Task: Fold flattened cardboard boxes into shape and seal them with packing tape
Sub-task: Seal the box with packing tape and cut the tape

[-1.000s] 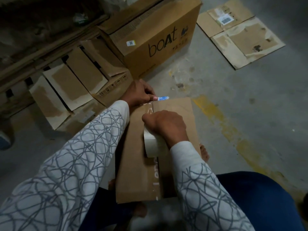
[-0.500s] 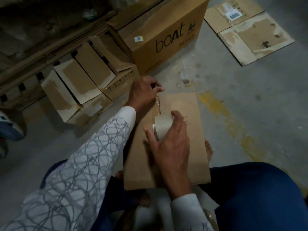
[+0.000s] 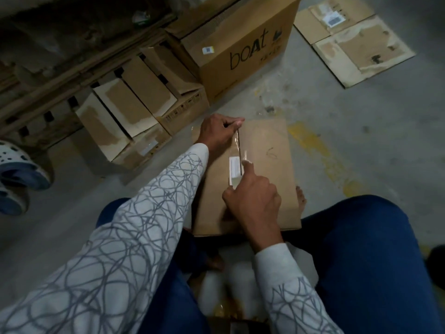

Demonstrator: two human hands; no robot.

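box (image 3: 267,169) on floor (image 3: 361,121) between our knees | left hand (image 3: 220,133) fingers curl onto packing tape (image 3: 237,145) at far edge; right hand (image 3: 254,201) grips tape roll (image 3: 234,173) | we judge cardboard light, stiff; hold by edges

Brown box (image 3: 267,145), white scribble-lined sleeve (image 3: 144,225), blue trousers (image 3: 361,249).

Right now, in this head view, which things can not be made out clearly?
Head view:
- Tape roll: mostly hidden under the right hand.
- Far end of the tape strip: covered by the left hand.
- Pale bundle between the knees: blurred.
- Label on the flat cardboard: too small to read.
- Shoe: cut by the left edge.
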